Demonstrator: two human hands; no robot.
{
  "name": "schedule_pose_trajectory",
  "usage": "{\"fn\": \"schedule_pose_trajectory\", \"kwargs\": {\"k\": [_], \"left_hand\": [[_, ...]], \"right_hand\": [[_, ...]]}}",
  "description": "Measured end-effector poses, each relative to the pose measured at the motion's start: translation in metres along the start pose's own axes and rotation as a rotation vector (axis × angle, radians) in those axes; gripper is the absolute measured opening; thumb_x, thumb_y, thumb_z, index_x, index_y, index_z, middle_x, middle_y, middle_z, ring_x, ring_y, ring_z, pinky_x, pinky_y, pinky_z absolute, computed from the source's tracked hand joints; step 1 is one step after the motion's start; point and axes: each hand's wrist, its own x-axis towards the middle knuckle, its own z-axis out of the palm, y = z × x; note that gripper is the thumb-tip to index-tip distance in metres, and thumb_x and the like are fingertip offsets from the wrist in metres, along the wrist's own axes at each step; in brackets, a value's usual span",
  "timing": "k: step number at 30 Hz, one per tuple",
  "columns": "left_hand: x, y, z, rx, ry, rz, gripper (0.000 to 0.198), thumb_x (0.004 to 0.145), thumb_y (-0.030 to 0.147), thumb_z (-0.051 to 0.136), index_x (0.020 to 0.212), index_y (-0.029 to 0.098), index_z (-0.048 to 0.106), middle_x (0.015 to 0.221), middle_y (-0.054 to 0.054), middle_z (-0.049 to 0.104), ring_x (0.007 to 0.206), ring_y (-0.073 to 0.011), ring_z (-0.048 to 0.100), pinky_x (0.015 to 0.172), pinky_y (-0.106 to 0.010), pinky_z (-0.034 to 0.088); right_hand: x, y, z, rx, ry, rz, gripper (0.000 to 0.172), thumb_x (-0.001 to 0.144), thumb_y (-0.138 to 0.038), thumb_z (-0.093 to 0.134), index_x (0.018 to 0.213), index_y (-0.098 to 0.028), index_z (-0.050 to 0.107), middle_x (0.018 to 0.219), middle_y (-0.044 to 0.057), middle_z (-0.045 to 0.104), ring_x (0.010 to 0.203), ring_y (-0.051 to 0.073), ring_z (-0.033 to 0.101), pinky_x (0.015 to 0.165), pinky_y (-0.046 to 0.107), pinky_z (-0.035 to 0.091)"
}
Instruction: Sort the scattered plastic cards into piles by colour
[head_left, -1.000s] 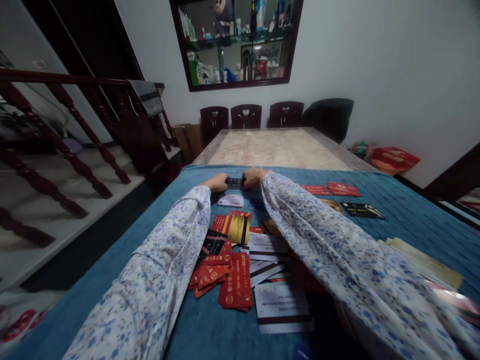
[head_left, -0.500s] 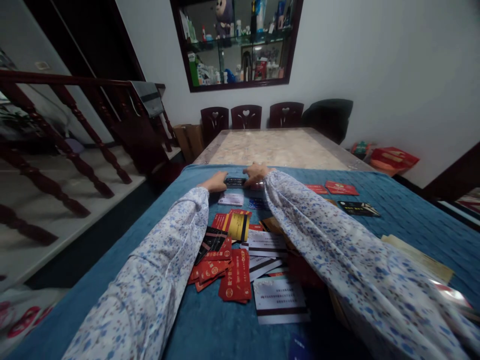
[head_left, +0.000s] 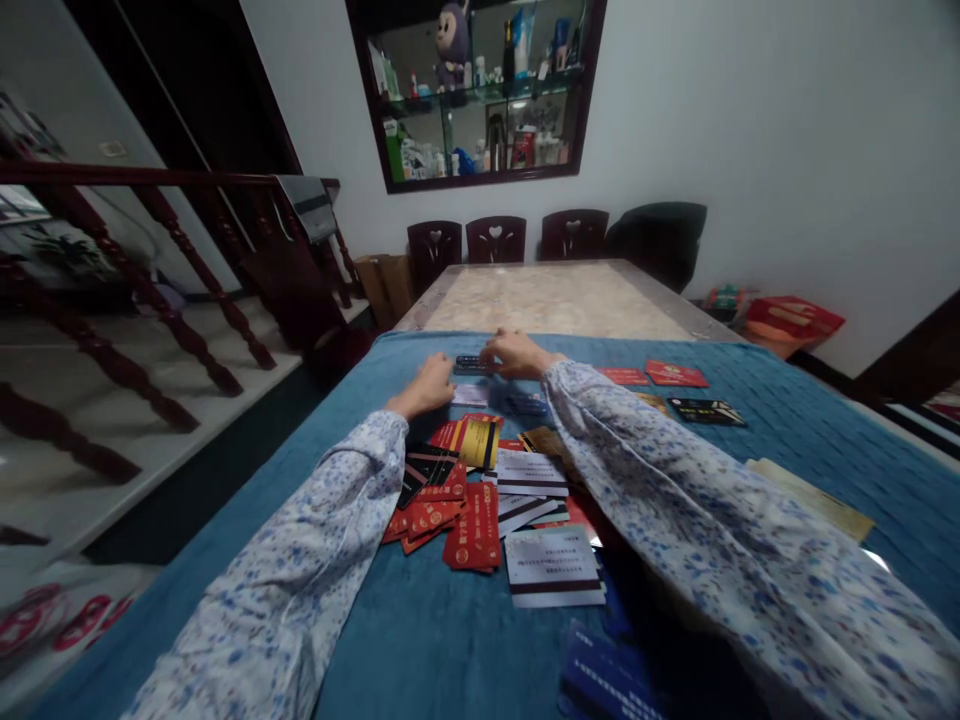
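Note:
A black card [head_left: 470, 364] with pale print lies flat near the far edge of the blue cloth. My right hand [head_left: 516, 354] is at its right end, fingers bent down onto that end and partly hiding it. My left hand [head_left: 429, 385] is just left of the card, curved and partly open, with nothing visible in it. Beside its fingers, on the near side of the black card, lies a white card [head_left: 470, 396]. To the right of that is a blue card [head_left: 527, 403], partly under my right forearm.
Nearer me is a loose pile of red cards [head_left: 472, 530], black cards [head_left: 424, 468], a yellow card [head_left: 478, 442] and white cards [head_left: 555, 567]. Dark blue cards [head_left: 606, 675] lie close by. At right are red cards [head_left: 675, 373] and a black-and-gold card [head_left: 706, 411].
My left hand has drawn back from the black card's left end, toward me. My right hand has shifted slightly left over the card's right end. The view has tilted a little.

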Motion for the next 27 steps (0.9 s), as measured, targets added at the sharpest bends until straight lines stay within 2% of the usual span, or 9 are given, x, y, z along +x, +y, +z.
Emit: {"fn": "schedule_pose_trajectory", "kwargs": {"k": [3,6,12,15,19,23,27], "left_hand": [[-0.02,0.01,-0.005,0.03,-0.007,0.004,0.034,0.09,0.022,0.058,0.12,0.014,0.073,0.131,-0.016,0.064,0.126,-0.0295,0.058,0.114,-0.04,0.046],[-0.04,0.023,-0.012,0.048,-0.017,-0.051,0.031,0.091,0.023,0.058,0.116,0.016,0.075,0.131,-0.015,0.065,0.126,-0.0315,0.058,0.11,-0.043,0.047],[-0.075,0.054,-0.02,0.095,-0.057,-0.049,0.025,0.093,0.025,0.056,0.105,0.016,0.077,0.127,-0.017,0.066,0.123,-0.0353,0.057,0.103,-0.047,0.048],[-0.089,0.07,-0.022,0.134,-0.072,-0.054,0.025,0.095,0.025,0.054,0.105,0.018,0.076,0.123,-0.017,0.068,0.124,-0.0361,0.057,0.104,-0.05,0.047],[-0.102,0.092,-0.026,0.22,-0.157,-0.03,0.026,0.097,0.025,0.052,0.103,0.021,0.076,0.123,-0.017,0.068,0.125,-0.0358,0.056,0.105,-0.052,0.047],[-0.11,0.108,-0.029,0.246,-0.197,-0.031,0.033,0.099,0.025,0.047,0.113,0.015,0.076,0.124,-0.019,0.069,0.129,-0.037,0.054,0.107,-0.056,0.044],[-0.112,0.114,-0.027,0.232,-0.237,-0.03,0.038,0.101,0.032,0.049,0.118,0.011,0.075,0.128,-0.023,0.069,0.129,-0.0395,0.052,0.108,-0.058,0.042]], "right_hand": [[-0.014,-0.013,0.001,0.023,0.032,-0.026,0.033,0.096,-0.02,0.053,0.119,-0.023,0.078,0.125,0.011,0.075,0.125,0.031,0.051,0.093,0.038,0.038],[-0.026,-0.023,0.002,0.058,0.034,-0.059,0.036,0.094,-0.017,0.057,0.122,-0.023,0.077,0.127,0.011,0.074,0.125,0.031,0.051,0.093,0.039,0.039],[-0.048,-0.032,0.011,0.112,0.033,-0.171,0.036,0.094,-0.018,0.06,0.124,-0.023,0.077,0.128,0.012,0.074,0.125,0.031,0.051,0.094,0.04,0.04],[-0.054,-0.033,0.021,0.125,0.027,-0.221,0.035,0.094,-0.016,0.06,0.124,-0.023,0.077,0.127,0.012,0.075,0.116,0.027,0.055,0.098,0.041,0.039],[-0.061,-0.033,0.034,0.17,0.041,-0.266,0.036,0.098,-0.019,0.056,0.128,-0.021,0.075,0.132,0.012,0.074,0.112,0.026,0.056,0.099,0.042,0.041],[-0.066,-0.034,0.044,0.19,0.079,-0.286,0.047,0.09,-0.006,0.056,0.128,-0.025,0.076,0.132,0.008,0.074,0.112,0.027,0.055,0.096,0.041,0.044],[-0.067,-0.035,0.052,0.216,0.043,-0.272,0.059,0.083,0.0,0.057,0.13,-0.032,0.076,0.134,0.003,0.074,0.116,0.028,0.057,0.09,0.036,0.045]]}}
